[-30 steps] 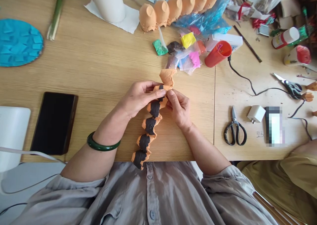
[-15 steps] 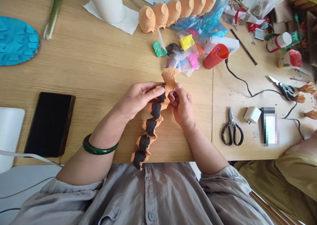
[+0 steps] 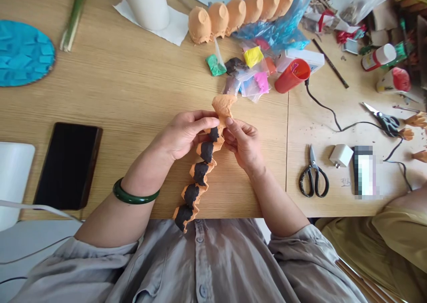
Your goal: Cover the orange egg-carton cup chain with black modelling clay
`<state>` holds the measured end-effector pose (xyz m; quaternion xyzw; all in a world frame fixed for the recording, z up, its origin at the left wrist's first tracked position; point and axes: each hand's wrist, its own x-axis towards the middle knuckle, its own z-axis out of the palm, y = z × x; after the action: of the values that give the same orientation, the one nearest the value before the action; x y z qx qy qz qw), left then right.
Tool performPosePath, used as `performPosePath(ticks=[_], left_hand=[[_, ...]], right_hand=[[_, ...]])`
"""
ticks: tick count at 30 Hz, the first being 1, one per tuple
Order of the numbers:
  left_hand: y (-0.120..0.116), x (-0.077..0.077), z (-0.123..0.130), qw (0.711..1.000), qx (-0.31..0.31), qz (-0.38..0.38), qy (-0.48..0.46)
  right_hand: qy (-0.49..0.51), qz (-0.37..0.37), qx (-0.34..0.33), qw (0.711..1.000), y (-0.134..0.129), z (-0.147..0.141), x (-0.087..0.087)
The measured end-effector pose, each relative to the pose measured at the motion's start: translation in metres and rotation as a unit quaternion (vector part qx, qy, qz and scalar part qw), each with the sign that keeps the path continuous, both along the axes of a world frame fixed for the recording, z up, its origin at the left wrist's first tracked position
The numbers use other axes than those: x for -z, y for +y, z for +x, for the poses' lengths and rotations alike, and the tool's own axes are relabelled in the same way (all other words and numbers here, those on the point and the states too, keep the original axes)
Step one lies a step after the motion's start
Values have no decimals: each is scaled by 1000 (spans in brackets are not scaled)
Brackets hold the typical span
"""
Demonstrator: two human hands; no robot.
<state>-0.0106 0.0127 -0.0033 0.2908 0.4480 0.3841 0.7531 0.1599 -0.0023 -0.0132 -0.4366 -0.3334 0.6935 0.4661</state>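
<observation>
An orange egg-carton strip (image 3: 207,152) with black material in several of its cups runs from mid-table down past the front edge. My left hand (image 3: 187,132) pinches its upper part from the left, thumb on top beside a black patch. From the right, my right hand (image 3: 243,143) grips the same upper part between thumb and curled fingers. Above both thumbs the strip's top cup (image 3: 223,104) shows plain orange. Small bags of coloured clay (image 3: 253,56), green, black, yellow and pink among them, lie just beyond the strip.
Another orange cup strip (image 3: 235,13) lies at the back near a white cylinder (image 3: 147,5). A red cup (image 3: 292,75), scissors (image 3: 313,174), a charger (image 3: 341,155) and a cable are on the right. A phone (image 3: 68,165) lies left. A person's sleeve (image 3: 376,245) shows at right.
The held strip has shifted slightly left, and its top cup has turned. My right hand's thumb has moved left along with it. Both hands keep their hold.
</observation>
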Motion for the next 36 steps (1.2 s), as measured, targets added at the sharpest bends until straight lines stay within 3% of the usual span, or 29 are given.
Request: performPosePath(ticks=[7,13,18,22,27,32,36], left_hand=[[0,1,1,1000,5,-4,17],[-2,-1,-3,998,-46,-39,-33],[-3,-6,-1,999,7,18,-48],[-3,-7,0,998,-4,34,-55],[-2,-5,-1,999,-2,32,-37],[-3,-10,1,998,-59,22,-29],[-5,-13,-1,995,-67,65,-14]], right_hand=[[3,-20,-6,1000,-1,-3,-5],[8,-76,25,997,8,2,-3],[59,-147,42,987,18,8,1],[92,-171,50,980,21,9,1],[101,-159,27,982,20,7,3],[113,-126,4,985,18,5,-1],[102,-112,7,988,15,3,-4]])
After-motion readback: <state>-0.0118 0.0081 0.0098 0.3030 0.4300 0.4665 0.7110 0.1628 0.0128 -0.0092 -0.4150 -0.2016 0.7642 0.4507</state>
